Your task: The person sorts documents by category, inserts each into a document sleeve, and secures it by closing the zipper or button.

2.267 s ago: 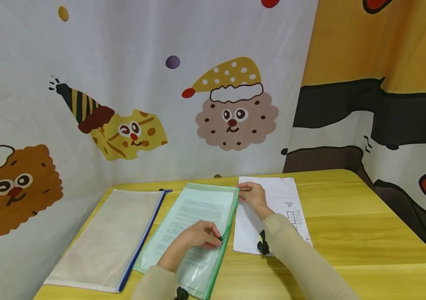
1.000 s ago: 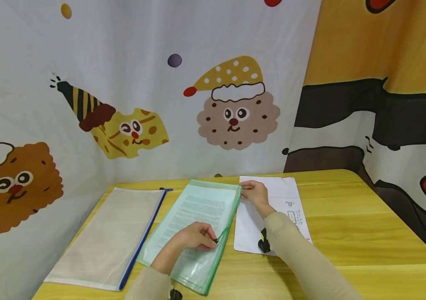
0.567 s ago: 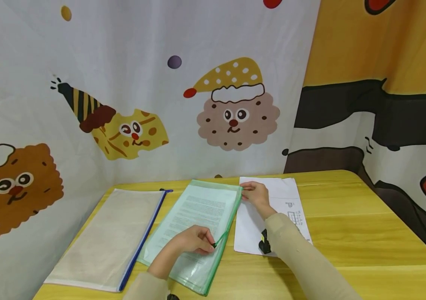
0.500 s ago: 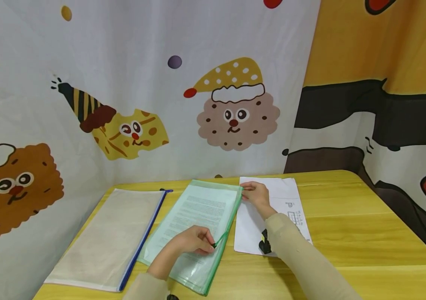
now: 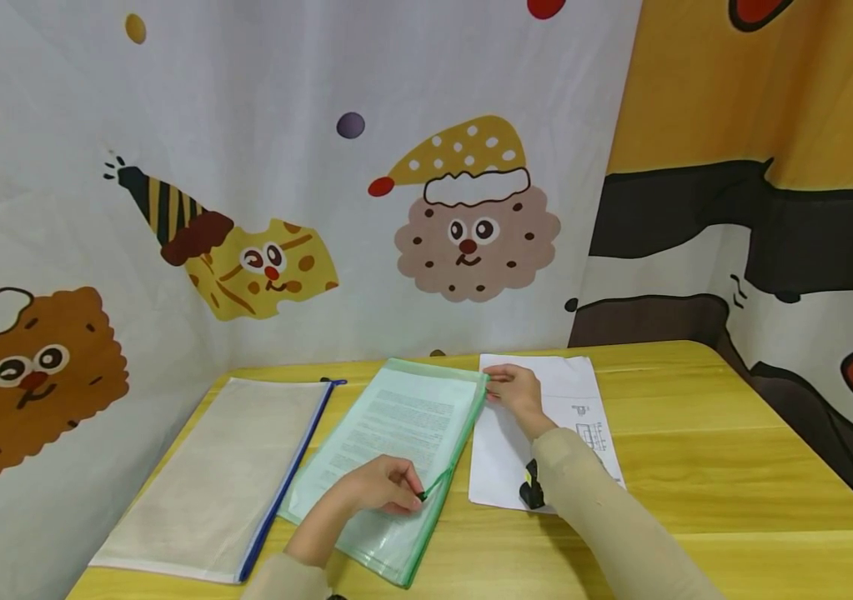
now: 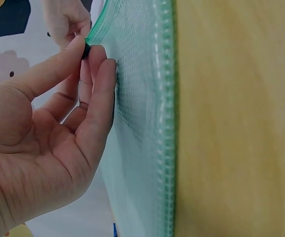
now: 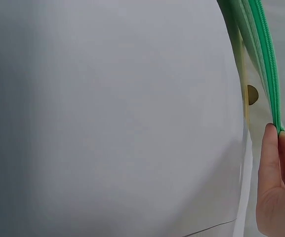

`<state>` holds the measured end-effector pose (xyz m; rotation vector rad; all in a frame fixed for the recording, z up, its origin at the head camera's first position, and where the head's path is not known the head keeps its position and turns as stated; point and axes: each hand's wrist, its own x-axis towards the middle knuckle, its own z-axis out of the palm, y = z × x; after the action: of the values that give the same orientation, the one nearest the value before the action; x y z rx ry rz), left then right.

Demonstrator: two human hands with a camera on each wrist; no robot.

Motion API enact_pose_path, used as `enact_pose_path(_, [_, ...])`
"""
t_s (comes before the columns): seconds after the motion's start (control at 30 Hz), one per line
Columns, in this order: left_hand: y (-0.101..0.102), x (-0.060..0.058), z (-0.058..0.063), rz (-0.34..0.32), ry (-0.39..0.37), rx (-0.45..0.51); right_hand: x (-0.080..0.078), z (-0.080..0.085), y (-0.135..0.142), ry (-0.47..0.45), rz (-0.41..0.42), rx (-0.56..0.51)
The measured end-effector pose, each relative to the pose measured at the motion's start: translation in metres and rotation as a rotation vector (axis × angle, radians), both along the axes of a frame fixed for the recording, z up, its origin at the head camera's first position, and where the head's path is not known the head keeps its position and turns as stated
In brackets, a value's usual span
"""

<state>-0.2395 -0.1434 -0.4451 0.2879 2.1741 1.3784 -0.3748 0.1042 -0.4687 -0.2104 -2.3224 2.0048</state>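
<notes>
A green mesh zipper pouch (image 5: 437, 367) lies slanted on the table, a printed sheet (image 5: 403, 429) showing through it. Its green zipper (image 7: 270, 64) runs along the right-hand edge. My left hand (image 5: 379, 487), over the near half of the pouch, pinches the dark zipper pull (image 6: 86, 50) between thumb and fingertips. A short green strip of the zipper stretches taut from the pull to the edge. At the far right corner, my right hand (image 5: 518, 392) pinches the end of the zipper between thumb and forefinger.
Left of the green pouch lies a pale pouch (image 5: 208, 475) with a blue zipper edge. A white sheet with printed drawings (image 5: 504, 467) lies under my right forearm. The wooden table (image 5: 734, 467) ends at a cartoon-printed curtain (image 5: 283, 125).
My left hand has drawn the zipper pull toward me and slightly left along the edge. The pouch and my right hand have shifted a little to the right.
</notes>
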Motion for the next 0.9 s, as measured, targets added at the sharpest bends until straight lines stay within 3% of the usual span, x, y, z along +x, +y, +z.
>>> enact_pose_path(0.9, [-0.013, 0.013, 0.0, -0.023, -0.035, 0.045, 0.0, 0.0, 0.001, -0.014, 0.009, -0.004])
